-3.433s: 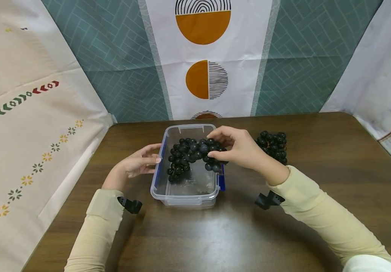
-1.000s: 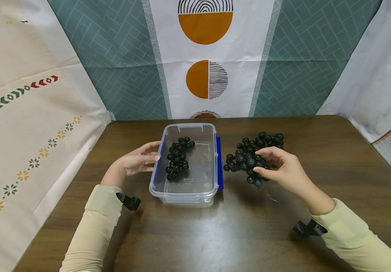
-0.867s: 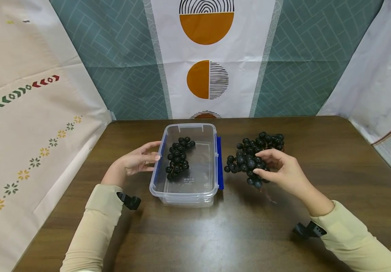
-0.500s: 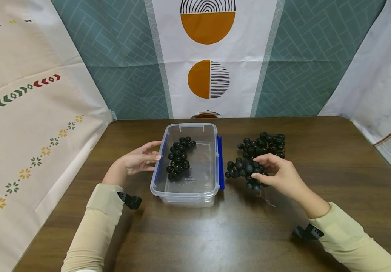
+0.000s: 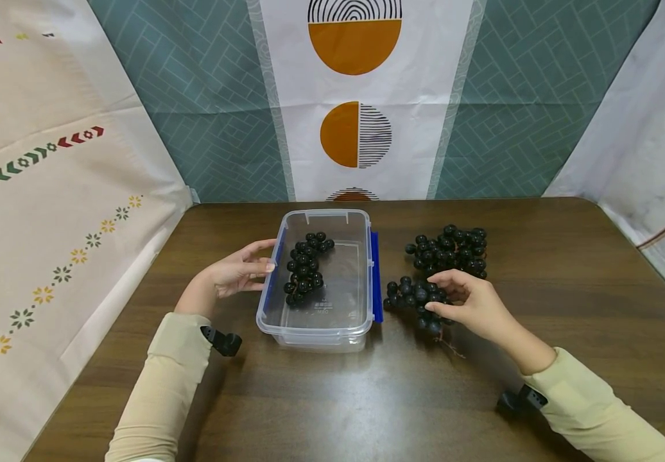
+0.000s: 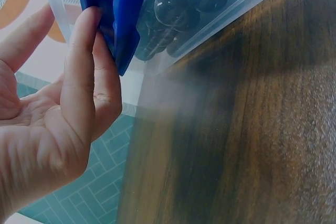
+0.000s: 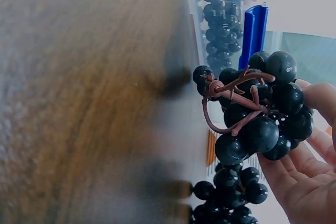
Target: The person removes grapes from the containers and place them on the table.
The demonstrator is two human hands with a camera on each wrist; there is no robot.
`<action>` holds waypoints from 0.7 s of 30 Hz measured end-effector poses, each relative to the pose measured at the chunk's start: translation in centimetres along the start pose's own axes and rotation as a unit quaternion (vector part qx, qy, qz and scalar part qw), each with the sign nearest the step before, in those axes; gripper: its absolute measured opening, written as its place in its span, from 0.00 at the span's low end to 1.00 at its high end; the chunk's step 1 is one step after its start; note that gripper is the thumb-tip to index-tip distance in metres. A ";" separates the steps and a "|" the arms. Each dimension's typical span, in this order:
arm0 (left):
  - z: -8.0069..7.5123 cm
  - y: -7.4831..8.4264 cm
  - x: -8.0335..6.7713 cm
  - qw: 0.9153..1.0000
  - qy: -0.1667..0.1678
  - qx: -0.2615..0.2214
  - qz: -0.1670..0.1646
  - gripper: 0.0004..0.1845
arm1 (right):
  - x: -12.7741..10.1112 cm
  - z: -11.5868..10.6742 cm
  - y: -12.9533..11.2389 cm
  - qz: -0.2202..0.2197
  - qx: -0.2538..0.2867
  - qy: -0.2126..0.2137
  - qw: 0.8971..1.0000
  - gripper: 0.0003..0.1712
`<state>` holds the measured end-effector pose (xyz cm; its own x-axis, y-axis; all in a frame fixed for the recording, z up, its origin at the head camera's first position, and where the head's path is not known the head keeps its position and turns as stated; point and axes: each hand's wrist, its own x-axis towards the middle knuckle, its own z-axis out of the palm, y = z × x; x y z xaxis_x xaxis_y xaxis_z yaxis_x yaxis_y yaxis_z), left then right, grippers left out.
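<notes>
My left hand [image 5: 231, 273] grips the left side of a clear plastic food container [image 5: 316, 335], its fingers against the blue side clip [image 6: 123, 22] in the left wrist view. One bunch of black grapes [image 5: 303, 269] lies along the container's left side. To the right of the box, my right hand [image 5: 474, 305] holds a second bunch of black grapes [image 5: 413, 294] between thumb and fingers, low over the table. Its brown stem [image 7: 239, 95] points at the camera in the right wrist view. Just behind it lies another bunch of black grapes [image 5: 450, 249].
A brown wooden table [image 5: 321, 404] carries everything. Another blue clip [image 5: 376, 276] hangs open on the container's right side, between the box and the held grapes. Patterned cloth [image 5: 217, 102] hangs along the table's far edge, with pale cloth at both sides.
The held grapes have moved from over the container to the table on its right, then down and toward me, apart from the bunch behind. My left hand has stayed at the container.
</notes>
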<state>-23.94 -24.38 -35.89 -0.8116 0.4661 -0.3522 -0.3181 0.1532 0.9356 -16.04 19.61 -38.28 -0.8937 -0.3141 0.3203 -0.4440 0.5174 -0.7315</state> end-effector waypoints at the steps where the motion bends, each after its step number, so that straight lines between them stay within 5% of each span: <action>1: 0.0 0.0 0.0 1.000 0.000 0.000 0.000 0.39 | 0.0 0.0 0.0 -0.001 0.001 -0.001 1.000 0.20; 21: -0.1 -0.2 0.1 1.000 -0.004 0.001 0.004 0.39 | -0.2 0.6 0.9 0.024 -0.008 -0.030 0.999 0.20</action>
<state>-24.01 -24.47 -36.10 -0.8107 0.4739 -0.3437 -0.3098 0.1508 0.9388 -16.20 19.67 -39.40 -0.9087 -0.3357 0.2483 -0.4025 0.5462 -0.7346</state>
